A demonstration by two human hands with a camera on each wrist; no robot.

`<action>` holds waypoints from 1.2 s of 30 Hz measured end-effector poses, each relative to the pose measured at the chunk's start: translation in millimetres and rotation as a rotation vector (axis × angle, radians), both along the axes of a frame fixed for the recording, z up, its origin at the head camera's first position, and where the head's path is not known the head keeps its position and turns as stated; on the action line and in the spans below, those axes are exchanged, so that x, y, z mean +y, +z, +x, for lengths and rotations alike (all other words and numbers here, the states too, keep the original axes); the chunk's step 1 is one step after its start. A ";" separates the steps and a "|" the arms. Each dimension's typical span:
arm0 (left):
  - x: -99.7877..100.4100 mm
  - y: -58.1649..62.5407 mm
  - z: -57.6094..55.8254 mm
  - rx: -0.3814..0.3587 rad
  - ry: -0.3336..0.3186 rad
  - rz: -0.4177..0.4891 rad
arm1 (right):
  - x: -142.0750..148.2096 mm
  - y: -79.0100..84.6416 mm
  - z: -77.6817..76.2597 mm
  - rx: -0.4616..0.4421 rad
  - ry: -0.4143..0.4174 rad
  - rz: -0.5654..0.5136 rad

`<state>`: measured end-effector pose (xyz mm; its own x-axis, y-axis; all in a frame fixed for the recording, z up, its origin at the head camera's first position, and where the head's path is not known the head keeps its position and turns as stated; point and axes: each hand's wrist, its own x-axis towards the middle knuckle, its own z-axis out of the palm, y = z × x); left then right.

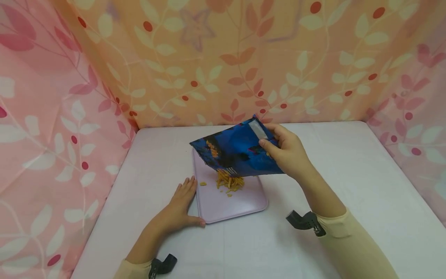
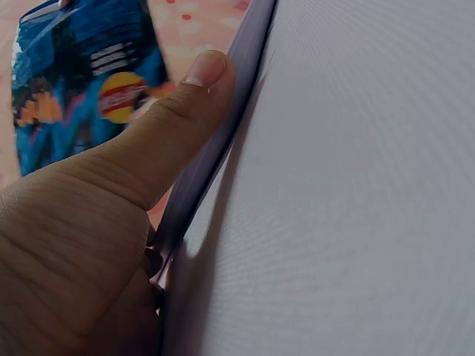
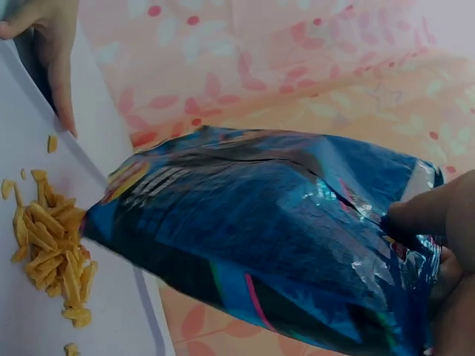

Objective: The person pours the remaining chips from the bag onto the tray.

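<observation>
My right hand (image 1: 287, 151) pinches one end of a blue snack bag (image 1: 237, 151), thumb on its printed face. The bag lies tilted over a pale lilac tray (image 1: 237, 207), its far end toward the left. Below it, a small pile of yellow-brown stick-shaped snacks (image 1: 230, 182) lies on the tray, seen closer as chunky sticks (image 3: 52, 245) in the right wrist view. My left hand (image 1: 177, 209) rests at the tray's left edge, fingers extended along the side and thumb at the near corner. In the left wrist view the thumb (image 2: 178, 111) touches the tray's rim (image 2: 215, 141).
The tray stands on a white-covered table (image 1: 331, 162). A floral orange curtain (image 1: 216, 58) hangs behind it, with pink floral cloth (image 1: 52, 155) at both sides. One loose snack piece (image 1: 203, 183) lies near the left hand's fingers. Black wrist cameras (image 1: 306, 223) sit on both sleeves.
</observation>
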<state>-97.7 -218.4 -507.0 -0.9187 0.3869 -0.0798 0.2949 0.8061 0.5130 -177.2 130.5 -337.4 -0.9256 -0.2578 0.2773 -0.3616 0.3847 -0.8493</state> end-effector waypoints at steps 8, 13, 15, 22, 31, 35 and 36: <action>1.0 3.2 0.0 0.004 -0.005 0.013 | 0.5 1.1 0.3 0.014 -0.035 0.003; 1.7 5.5 0.5 0.001 0.001 0.006 | -0.1 3.3 0.9 0.026 -0.055 -0.026; 1.9 6.0 0.9 -0.004 0.005 0.006 | -0.1 4.4 1.7 0.021 -0.051 -0.016; 1.7 5.1 1.8 -0.019 0.014 0.009 | -0.8 6.9 2.4 -0.013 -0.046 0.019; 1.6 1.6 0.3 0.009 0.004 -0.005 | -1.8 6.0 2.2 0.023 -0.047 0.012; 0.9 0.8 -0.2 0.008 0.003 -0.015 | -1.3 6.7 2.5 0.018 -0.041 0.019; 0.9 0.5 -0.2 0.008 0.003 -0.015 | -1.2 7.0 2.7 0.018 -0.040 0.019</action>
<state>-97.9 -217.5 -506.5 -0.9204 0.3830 -0.0779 0.2968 0.8146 0.4983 -174.5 129.3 -330.4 -0.9303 -0.2255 0.2893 -0.3604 0.4149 -0.8355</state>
